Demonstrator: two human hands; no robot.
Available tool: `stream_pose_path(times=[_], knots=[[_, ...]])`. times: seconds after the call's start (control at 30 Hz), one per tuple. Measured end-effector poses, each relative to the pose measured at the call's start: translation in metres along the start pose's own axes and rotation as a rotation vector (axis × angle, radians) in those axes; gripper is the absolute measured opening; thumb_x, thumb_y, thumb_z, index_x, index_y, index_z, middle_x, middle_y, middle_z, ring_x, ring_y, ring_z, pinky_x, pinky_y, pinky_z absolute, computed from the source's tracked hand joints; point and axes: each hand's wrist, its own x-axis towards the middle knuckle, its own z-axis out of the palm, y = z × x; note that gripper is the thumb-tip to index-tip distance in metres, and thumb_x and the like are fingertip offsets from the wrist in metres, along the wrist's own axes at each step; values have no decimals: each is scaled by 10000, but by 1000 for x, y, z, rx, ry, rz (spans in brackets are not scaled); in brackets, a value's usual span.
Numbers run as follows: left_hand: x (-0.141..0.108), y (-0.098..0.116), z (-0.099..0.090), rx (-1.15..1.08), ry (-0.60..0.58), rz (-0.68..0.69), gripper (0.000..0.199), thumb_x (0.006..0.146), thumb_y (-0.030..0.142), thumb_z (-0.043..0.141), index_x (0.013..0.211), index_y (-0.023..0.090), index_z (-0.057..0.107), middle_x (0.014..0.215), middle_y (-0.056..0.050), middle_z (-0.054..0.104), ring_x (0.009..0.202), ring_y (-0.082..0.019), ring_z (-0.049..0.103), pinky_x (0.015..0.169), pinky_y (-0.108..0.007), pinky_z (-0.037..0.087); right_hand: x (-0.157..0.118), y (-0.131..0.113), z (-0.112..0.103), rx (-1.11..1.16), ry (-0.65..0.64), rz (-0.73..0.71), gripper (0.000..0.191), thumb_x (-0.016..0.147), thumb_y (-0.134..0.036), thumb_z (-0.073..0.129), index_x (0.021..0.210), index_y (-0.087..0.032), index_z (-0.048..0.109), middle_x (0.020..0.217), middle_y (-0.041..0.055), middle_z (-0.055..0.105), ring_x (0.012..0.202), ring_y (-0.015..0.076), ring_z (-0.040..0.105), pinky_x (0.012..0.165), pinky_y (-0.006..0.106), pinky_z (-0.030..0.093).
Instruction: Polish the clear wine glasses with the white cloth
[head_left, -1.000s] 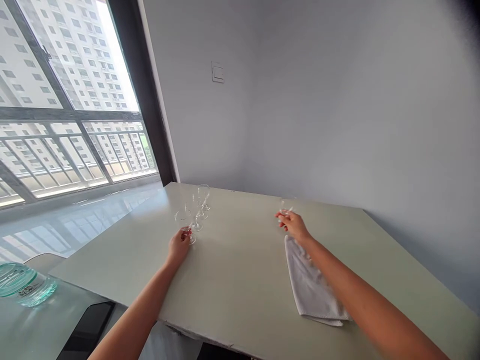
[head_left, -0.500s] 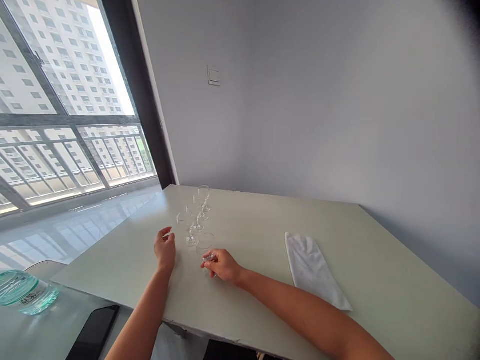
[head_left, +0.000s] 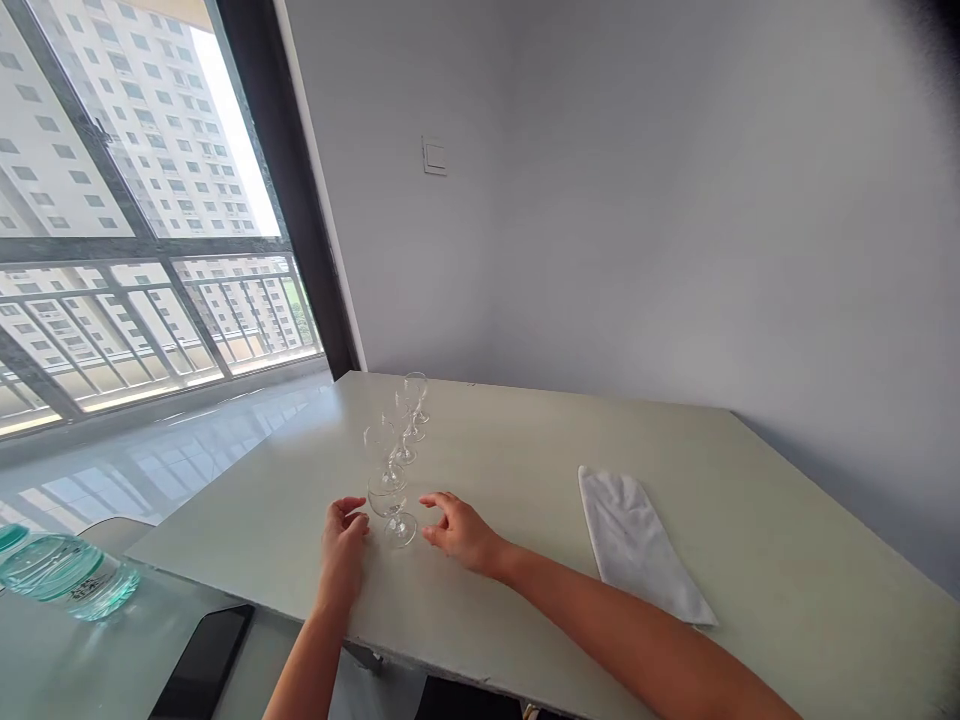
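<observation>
Five clear stemmed wineglasses (head_left: 393, 508) are stood upright in a slightly slanting row on the left part of the table (head_left: 517, 480). The nearest wineglass is placed closest to the table's near edge; its rounded bowl is carried on a short stem above a flat, round foot. The farthest wineglass (head_left: 416, 386) is set toward the table's far edge. The three middle ones are partly overlapped in view, so whether any are touching cannot be told.

Shows dark lettering (head_left: 88, 587) on the teal-tinted bottle (head_left: 45, 568) at lower left, too small and blurred to read.
</observation>
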Motion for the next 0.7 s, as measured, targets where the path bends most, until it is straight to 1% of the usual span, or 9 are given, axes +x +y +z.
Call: stream_pose_path(times=[0.07, 0.13, 0.2, 0.27, 0.37, 0.43, 0.53, 0.6, 0.7], knots=[[-12, 1, 1, 102, -154, -3, 374, 608, 300, 531, 974, 228, 527, 724, 33, 511, 556, -93, 470, 518, -211, 382, -29, 4, -32, -117, 49, -88, 330, 780, -272, 503, 1109, -257, 531, 1108, 34, 521, 740, 111, 559, 720, 270, 468], [-18, 2, 5, 243, -253, 5, 459, 589, 361, 585, 1033, 254, 535, 686, 47, 487, 492, -87, 435, 490, -216, 358, -59, 13, -67, -258, 150, -103, 284, 795, -258, 472, 1070, -262, 545, 1103, 27, 530, 758, 121, 555, 741, 284, 469], [-19, 4, 10, 372, -260, 37, 490, 583, 440, 607, 1035, 260, 553, 621, 57, 449, 484, -98, 436, 488, -222, 343, -89, 26, -100, -414, 268, -71, 271, 817, -261, 429, 1063, -270, 545, 1137, 29, 525, 781, 134, 563, 759, 310, 470], [-16, 6, 15, 453, -225, 63, 464, 606, 492, 581, 1002, 249, 577, 546, 60, 412, 490, -118, 449, 477, -224, 320, -116, 43, -129, -611, 359, -41, 280, 841, -280, 391, 1072, -283, 550, 1148, 30, 540, 925, 173, 550, 821, 346, 449], [-7, 4, 16, 510, -189, 84, 406, 649, 500, 527, 947, 238, 610, 478, 56, 402, 458, -130, 439, 449, -229, 286, -148, 74, -155, -907, 424, -28, 288, 842, -314, 392, 1040, -267, 595, 1143, 48, 571, 1041, 225, 512, 882, 410, 412], [0, 2, 11, 533, -169, 88, 399, 660, 490, 511, 947, 233, 615, 475, 45, 449, 470, -144, 467, 460, -236, 306, -164, 95, -160, -1021, 403, 9, 342, 842, -372, 398, 1096, -237, 584, 1222, 67, 525, 1121, 250, 464, 928, 433, 380], [13, -1, -1, 560, -117, 77, 428, 655, 480, 514, 974, 209, 603, 577, 5, 582, 584, -182, 555, 532, -261, 377, -171, 112, -152, -1051, 305, 109, 521, 847, -482, 356, 1251, -171, 464, 1355, 88, 377, 1255, 259, 308, 1004, 431, 308], [20, 0, -8, 560, -105, 49, 441, 646, 470, 523, 982, 194, 596, 690, -27, 645, 698, -207, 595, 603, -281, 412, -165, 111, -141, -1026, 237, 141, 597, 855, -518, 301, 1316, -145, 370, 1404, 91, 284, 1298, 255, 211, 1037, 422, 257], [26, 5, -14, 518, -118, 2, 460, 638, 432, 534, 1044, 216, 561, 841, -35, 668, 800, -212, 610, 671, -295, 434, -140, 97, -123, -978, 134, 88, 630, 860, -539, 258, 1351, -147, 301, 1430, 83, 218, 1317, 255, 137, 1065, 417, 179]])
